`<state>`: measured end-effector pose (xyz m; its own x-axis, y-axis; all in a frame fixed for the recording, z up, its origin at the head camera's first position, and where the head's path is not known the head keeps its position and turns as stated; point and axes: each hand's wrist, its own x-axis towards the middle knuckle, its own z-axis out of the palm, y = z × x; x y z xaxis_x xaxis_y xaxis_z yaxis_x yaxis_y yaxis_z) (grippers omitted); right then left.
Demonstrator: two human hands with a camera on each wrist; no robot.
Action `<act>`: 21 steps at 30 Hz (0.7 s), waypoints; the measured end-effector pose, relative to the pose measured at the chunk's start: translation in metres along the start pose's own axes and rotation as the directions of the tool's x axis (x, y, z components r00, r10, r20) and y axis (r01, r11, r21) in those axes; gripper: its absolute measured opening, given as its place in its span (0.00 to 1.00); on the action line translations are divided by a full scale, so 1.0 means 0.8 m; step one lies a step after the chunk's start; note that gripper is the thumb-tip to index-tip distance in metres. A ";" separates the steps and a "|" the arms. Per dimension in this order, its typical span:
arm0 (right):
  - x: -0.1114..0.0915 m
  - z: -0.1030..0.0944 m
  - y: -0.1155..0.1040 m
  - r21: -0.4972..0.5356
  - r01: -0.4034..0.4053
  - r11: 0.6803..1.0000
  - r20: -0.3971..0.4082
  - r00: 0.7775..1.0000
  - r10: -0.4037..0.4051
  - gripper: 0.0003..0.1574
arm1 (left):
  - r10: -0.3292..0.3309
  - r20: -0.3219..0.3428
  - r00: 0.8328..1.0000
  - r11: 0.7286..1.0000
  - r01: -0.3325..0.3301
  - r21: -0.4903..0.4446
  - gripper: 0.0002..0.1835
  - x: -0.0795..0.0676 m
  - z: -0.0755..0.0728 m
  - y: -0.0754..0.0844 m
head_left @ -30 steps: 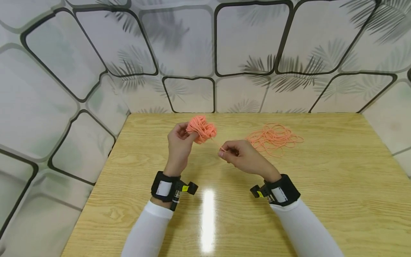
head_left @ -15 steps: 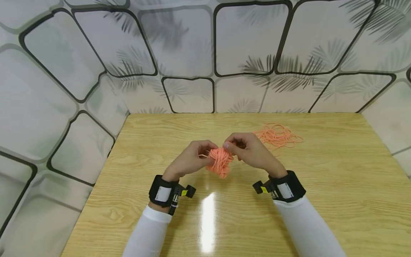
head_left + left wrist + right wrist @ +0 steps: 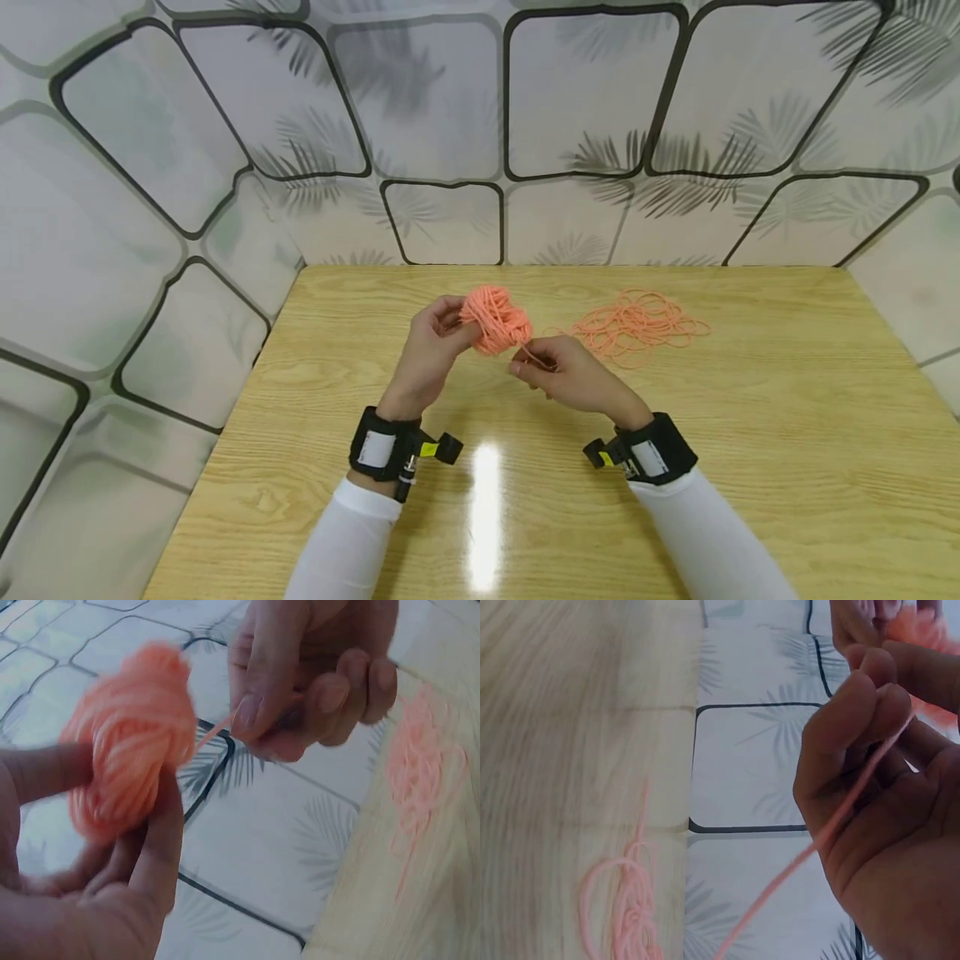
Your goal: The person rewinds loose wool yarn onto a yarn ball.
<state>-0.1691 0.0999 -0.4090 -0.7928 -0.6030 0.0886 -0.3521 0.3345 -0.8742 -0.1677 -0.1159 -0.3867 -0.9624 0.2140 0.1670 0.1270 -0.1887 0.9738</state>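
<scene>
A coral-pink ball of yarn (image 3: 497, 320) is held above the table by my left hand (image 3: 426, 354), its thumb and fingers gripping the left side. Close by on the right, my right hand (image 3: 570, 372) pinches a single yarn strand (image 3: 214, 735) that runs taut to the ball. In the right wrist view the strand (image 3: 780, 881) crosses the palm and trails downward out of frame. Behind the right hand, a loose tangle of the same yarn (image 3: 641, 323) lies on the table. The left hand's far fingers are partly hidden behind the ball.
The wooden table (image 3: 787, 467) meets a patterned wall (image 3: 570, 208) at its back edge, and another wall stands at the left. A bright light reflection lies on the tabletop between the forearms. Each wrist wears a black strap with a small camera.
The ball dipped toward the right hand and turned half a second ago; now it is raised back up and left. The right hand has shifted slightly lower, still pinching the strand.
</scene>
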 end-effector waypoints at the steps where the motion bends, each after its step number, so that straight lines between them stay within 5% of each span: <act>1: -0.001 0.002 -0.001 -0.012 0.003 1.000 0.011 1.000 -0.003 0.13 | 0.032 -0.054 0.998 0.998 -0.028 0.056 0.18 0.001 0.002 -0.001; 4: -0.003 0.008 -0.005 -0.029 0.022 0.999 0.041 0.999 -0.020 0.14 | 0.138 -0.167 0.976 0.957 -0.089 0.275 0.16 0.002 0.005 -0.005; 8: -0.004 0.011 -0.014 -0.069 0.049 0.996 0.066 0.997 -0.045 0.13 | 0.261 -0.193 0.946 0.838 -0.123 0.532 0.14 0.001 0.007 -0.010; 11: -0.005 0.006 -0.027 -0.112 0.065 0.992 0.045 0.997 -0.061 0.11 | 0.275 -0.150 0.950 0.761 -0.119 0.638 0.13 -0.002 0.008 -0.010; 13: -0.004 -0.001 -0.035 -0.139 0.071 0.988 0.008 0.997 -0.071 0.10 | 0.231 -0.100 0.968 0.746 -0.110 0.657 0.12 -0.003 0.007 -0.009; 17: -0.001 -0.017 -0.043 -0.132 0.074 0.988 -0.077 0.993 -0.084 0.13 | 0.086 0.052 0.995 0.789 -0.100 0.606 0.12 -0.004 0.003 -0.008; 21: 0.003 -0.029 -0.038 -0.089 0.063 0.994 -0.149 0.986 -0.076 0.13 | -0.033 0.261 0.965 0.900 -0.085 0.428 0.12 -0.005 -0.004 -0.006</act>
<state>-0.1718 0.1049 -0.3709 -0.8289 -0.5122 0.2248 -0.4444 0.3589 -0.8208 -0.1656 -0.1191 -0.3924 -0.8699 0.4634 0.1689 0.2987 0.2226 0.9280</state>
